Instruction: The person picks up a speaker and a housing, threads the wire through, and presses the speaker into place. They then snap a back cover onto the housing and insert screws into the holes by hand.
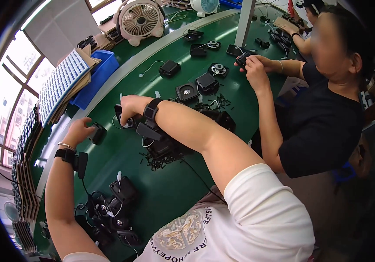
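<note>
My left hand [80,131] is at the far left of the table, its thumb and fingers apart. A small black box-shaped housing [96,132] stands right beside its fingertips; I cannot tell whether they touch. My right hand [130,107] reaches across to the far side, its fingers closed around a black speaker part [118,112], partly hidden by the hand. Under that hand a round speaker face [128,122] shows in part. Below my right wrist lie black housings [160,147] and a heap of small black pieces [160,163].
More black speakers with white cables [124,190] lie near me at lower left. Others [187,91] sit toward the right, where a co-worker's hands [255,70] hold a black part. A blue bin [95,83], a fan [140,21] and a post [245,22] border the green table [152,196].
</note>
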Demonstrator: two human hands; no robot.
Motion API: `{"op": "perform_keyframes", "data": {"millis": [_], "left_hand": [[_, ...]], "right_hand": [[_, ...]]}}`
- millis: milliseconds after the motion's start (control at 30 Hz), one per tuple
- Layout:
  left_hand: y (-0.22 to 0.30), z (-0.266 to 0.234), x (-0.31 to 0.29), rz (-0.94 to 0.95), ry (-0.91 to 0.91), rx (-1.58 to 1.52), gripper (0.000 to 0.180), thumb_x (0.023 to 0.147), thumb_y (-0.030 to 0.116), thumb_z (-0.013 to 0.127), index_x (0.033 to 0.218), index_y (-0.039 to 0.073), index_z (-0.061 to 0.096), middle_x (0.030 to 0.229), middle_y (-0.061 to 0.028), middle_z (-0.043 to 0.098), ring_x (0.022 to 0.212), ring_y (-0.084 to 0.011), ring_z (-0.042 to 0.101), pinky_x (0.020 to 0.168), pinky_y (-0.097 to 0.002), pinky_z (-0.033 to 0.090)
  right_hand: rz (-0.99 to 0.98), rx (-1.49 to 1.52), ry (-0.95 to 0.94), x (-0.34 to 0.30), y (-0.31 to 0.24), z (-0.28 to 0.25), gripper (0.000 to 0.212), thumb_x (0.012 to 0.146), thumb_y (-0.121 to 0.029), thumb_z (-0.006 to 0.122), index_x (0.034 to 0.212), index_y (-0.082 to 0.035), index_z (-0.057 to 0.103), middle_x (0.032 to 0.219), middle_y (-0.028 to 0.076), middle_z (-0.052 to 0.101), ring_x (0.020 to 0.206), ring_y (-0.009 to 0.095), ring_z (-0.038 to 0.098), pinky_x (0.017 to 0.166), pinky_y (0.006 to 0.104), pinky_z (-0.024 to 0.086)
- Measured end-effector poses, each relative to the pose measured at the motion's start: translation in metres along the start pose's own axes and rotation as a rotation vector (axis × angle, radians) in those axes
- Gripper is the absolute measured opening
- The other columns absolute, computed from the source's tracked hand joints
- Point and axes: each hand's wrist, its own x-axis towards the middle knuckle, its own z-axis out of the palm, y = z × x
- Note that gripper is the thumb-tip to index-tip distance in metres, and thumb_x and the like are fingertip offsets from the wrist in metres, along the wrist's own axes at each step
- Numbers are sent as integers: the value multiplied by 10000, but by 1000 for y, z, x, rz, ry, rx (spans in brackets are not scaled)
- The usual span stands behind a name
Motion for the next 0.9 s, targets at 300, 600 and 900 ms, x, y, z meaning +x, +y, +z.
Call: {"op": "perform_keyframes", "data": {"millis": [300,600,900], "left_hand": [[154,-56,-108,252,44,-410,937,670,186,840,1464,64,357,1323,-163,500,1111,-284,581,910,-380,498],[229,33,-266,781,433,22,579,652,109,793,1205,128,625,1278,-170,535,1106,-380,582,905,-441,507],[201,121,-298,526,639,-520,402,772,-2,692,1161,42,601,1086,-157,629,941,-291,651,790,-354,535]], "right_hand": [[-247,1414,109,-103,-19,-7,501,771,-282,796,1138,-40,556,916,102,680,669,193,677,501,296,546],[-179,1652,-48,-266,-23,120,505,913,-300,667,1295,-50,451,1053,76,614,779,142,665,519,275,555],[-124,1288,-32,-277,-20,151,381,1014,-325,522,1316,-97,472,956,-3,597,784,68,590,613,224,503]]}}
